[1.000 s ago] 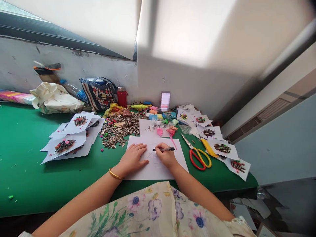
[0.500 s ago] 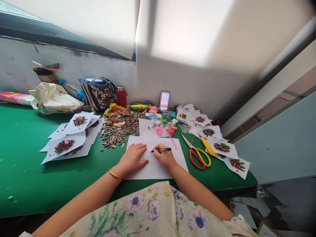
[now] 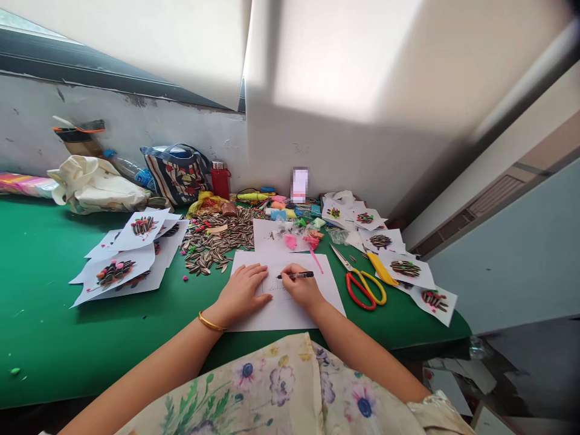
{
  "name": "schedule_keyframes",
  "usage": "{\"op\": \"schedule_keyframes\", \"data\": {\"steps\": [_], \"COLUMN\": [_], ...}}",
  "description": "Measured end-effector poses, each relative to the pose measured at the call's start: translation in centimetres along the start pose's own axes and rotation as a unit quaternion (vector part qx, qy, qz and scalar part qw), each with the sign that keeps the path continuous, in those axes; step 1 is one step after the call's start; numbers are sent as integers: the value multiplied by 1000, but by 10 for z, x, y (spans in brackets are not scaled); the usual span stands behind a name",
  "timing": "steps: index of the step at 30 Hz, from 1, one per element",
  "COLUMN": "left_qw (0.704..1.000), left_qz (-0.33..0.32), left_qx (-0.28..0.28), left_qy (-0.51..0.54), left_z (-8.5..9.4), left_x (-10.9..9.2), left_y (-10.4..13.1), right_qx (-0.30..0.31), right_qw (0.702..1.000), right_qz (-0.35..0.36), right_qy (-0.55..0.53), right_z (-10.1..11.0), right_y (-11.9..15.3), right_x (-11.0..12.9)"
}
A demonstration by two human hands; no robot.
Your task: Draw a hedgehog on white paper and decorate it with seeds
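Right hand (image 3: 299,288) grips pen (image 3: 303,275); wall (image 3: 267,154): faint 3 (image 3: 296,147)

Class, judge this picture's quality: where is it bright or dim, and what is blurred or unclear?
Head view: bright light on the upper white surface, softly edged; head view: lower-right floor dim; head view: upright pale rectangle pixelated; head view: writing beside the pen too small to read.

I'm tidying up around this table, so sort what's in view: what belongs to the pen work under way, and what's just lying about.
In use:
black pen, held in the right fingers
white paper sheet, under the left fingers

Seemingly just lying about:
red-and-yellow-handled scissors, untouched
sunflower seeds
red bottle
cream cloth bag
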State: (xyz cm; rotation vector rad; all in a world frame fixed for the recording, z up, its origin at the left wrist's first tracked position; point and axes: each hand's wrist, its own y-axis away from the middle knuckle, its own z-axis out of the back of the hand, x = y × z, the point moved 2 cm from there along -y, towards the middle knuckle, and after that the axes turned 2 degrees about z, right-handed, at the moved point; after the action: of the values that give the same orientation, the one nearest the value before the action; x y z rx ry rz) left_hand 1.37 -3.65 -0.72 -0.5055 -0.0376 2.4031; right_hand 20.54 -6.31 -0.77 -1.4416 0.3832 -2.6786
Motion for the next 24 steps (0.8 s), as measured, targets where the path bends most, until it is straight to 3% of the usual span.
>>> {"op": "schedule_keyframes", "data": {"steps": [24], "left_qw": [1000], "left_qz": [3], "left_qx": [1], "left_qy": [14], "left_z": [6], "left_x": [-4], "left_y": [0], "right_qx": [-16], "right_qw": [1000], "right_qz": [2], "right_qy": [8], "right_z": [3], "right_y": [0], "right_x": [-1]}}
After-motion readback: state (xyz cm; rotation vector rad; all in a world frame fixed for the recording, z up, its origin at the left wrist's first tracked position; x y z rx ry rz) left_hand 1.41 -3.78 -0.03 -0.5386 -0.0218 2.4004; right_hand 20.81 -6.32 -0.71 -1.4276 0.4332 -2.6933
